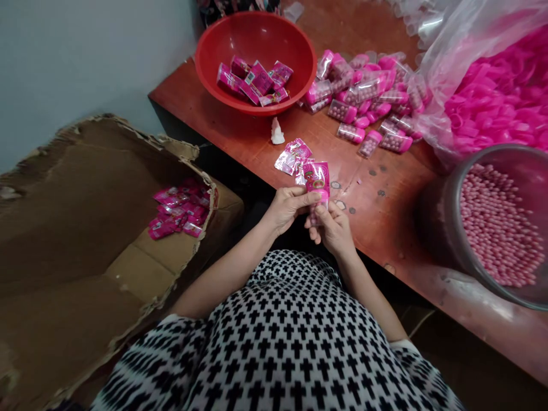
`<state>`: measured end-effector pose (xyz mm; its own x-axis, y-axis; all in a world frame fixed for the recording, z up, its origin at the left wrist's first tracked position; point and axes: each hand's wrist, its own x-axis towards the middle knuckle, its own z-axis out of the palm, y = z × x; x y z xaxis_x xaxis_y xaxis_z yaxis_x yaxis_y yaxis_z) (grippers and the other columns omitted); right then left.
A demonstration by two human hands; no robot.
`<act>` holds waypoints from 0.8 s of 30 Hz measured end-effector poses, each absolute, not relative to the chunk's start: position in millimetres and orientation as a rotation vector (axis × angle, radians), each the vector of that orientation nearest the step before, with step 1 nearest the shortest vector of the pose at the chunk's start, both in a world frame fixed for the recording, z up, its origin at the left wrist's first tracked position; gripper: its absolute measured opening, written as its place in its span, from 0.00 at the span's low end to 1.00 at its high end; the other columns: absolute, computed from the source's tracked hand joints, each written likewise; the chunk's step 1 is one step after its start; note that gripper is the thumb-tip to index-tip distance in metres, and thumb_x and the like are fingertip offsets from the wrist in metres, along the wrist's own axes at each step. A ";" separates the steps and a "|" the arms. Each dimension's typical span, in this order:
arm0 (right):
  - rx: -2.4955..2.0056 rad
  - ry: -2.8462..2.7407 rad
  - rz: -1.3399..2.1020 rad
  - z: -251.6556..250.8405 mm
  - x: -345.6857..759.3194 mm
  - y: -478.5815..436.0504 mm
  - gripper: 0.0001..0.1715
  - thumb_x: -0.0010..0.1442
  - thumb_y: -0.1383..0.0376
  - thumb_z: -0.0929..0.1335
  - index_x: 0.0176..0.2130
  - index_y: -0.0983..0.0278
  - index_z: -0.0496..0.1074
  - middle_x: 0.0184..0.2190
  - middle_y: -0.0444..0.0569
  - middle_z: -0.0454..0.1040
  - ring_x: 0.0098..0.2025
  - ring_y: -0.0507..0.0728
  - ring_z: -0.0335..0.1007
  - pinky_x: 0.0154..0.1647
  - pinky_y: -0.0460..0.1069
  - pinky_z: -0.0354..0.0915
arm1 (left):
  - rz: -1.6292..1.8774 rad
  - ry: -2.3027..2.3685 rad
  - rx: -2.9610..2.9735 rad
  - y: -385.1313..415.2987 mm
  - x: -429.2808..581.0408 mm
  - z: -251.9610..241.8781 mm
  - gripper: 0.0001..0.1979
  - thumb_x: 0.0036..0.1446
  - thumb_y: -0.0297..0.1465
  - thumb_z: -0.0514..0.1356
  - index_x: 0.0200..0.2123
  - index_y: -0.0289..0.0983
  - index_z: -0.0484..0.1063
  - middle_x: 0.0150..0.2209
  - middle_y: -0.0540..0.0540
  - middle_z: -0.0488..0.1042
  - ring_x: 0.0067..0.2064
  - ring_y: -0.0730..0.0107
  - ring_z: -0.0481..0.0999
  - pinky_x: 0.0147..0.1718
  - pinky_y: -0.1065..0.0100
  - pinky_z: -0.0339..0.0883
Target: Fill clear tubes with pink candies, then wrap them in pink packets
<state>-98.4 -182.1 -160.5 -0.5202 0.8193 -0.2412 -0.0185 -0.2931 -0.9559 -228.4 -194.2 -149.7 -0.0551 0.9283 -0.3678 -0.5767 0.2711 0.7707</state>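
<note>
At the table's front edge, both hands meet around a small clear tube (314,218) of pink balls with a pink cap and a printed pink sachet (317,172). My left hand (287,209) is closed, its thumb pressing where the sachet's lower end meets the cap. From the other side, my right hand (336,227) grips the tube between thumb and fingers. Whether the tube is partly inside the sachet cannot be made out. Just beyond my left hand, several flat sachets (295,155) lie overlapping on the table.
A red bowl (257,105) holds several sachets, beside a white lump (277,131). Filled tubes (363,85) are piled behind. At right are a plastic bag (439,108) of pink caps and a grey bucket (445,211) of pink balls. A torn cardboard box (64,228) with sachets stands left.
</note>
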 end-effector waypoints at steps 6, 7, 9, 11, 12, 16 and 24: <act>-1.125 -1.456 1.658 -163.0 -98.4 -179.3 0.18 0.56 0.51 0.68 0.33 0.62 0.64 0.21 0.38 0.71 0.16 0.46 0.66 0.13 0.40 0.63 | 1.325 1.038 0.398 -195.1 -224.6 -151.8 0.14 0.41 0.35 0.70 0.22 0.30 0.74 0.21 0.46 0.73 0.19 0.76 0.69 0.19 0.72 0.62; -1.103 -1.424 1.683 -163.7 -98.2 -180.2 0.17 0.56 0.51 0.69 0.35 0.62 0.64 0.23 0.38 0.72 0.17 0.46 0.68 0.15 0.41 0.66 | 1.334 1.025 0.360 -194.7 -224.7 -152.4 0.13 0.41 0.35 0.70 0.23 0.30 0.74 0.22 0.46 0.74 0.20 0.76 0.70 0.20 0.72 0.63; -1.044 -1.294 1.766 -164.8 -97.4 -182.5 0.19 0.55 0.52 0.69 0.41 0.60 0.64 0.29 0.40 0.75 0.23 0.48 0.73 0.23 0.44 0.72 | 1.370 1.011 0.285 -193.5 -225.9 -153.5 0.13 0.40 0.33 0.71 0.24 0.29 0.74 0.23 0.45 0.75 0.23 0.76 0.72 0.24 0.72 0.66; -1.023 -1.171 1.804 -166.1 -96.1 -184.7 0.21 0.54 0.53 0.70 0.44 0.60 0.64 0.33 0.42 0.77 0.27 0.50 0.76 0.29 0.47 0.75 | 1.399 1.014 0.231 -192.8 -227.6 -154.4 0.13 0.38 0.32 0.71 0.25 0.29 0.75 0.25 0.45 0.76 0.25 0.75 0.74 0.28 0.72 0.69; -1.023 -1.130 1.804 -166.8 -95.4 -185.4 0.21 0.54 0.54 0.71 0.43 0.60 0.64 0.33 0.42 0.77 0.28 0.50 0.76 0.30 0.48 0.76 | 1.400 1.018 0.218 -192.9 -228.4 -154.7 0.13 0.38 0.31 0.71 0.25 0.29 0.75 0.25 0.45 0.76 0.26 0.75 0.74 0.29 0.71 0.69; -1.028 -1.021 1.798 -168.4 -93.4 -186.5 0.21 0.50 0.56 0.73 0.39 0.61 0.64 0.28 0.41 0.77 0.25 0.53 0.77 0.27 0.49 0.76 | 1.376 1.028 0.239 -196.1 -229.0 -153.5 0.13 0.38 0.31 0.71 0.25 0.29 0.75 0.25 0.45 0.76 0.27 0.73 0.75 0.31 0.70 0.71; -1.066 -1.121 1.622 -159.9 -98.5 -196.7 0.17 0.51 0.59 0.73 0.38 0.61 0.66 0.28 0.42 0.78 0.26 0.53 0.77 0.29 0.50 0.77 | 1.448 0.931 0.185 -199.4 -226.8 -150.3 0.14 0.42 0.34 0.70 0.26 0.30 0.74 0.27 0.44 0.76 0.28 0.74 0.75 0.34 0.69 0.70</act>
<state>-98.5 -196.7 -159.9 -0.2545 0.9527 -0.1660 -0.1817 -0.2157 -0.9594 -226.8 -199.4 -150.3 -0.1466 0.8921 -0.4274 -0.7591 0.1756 0.6268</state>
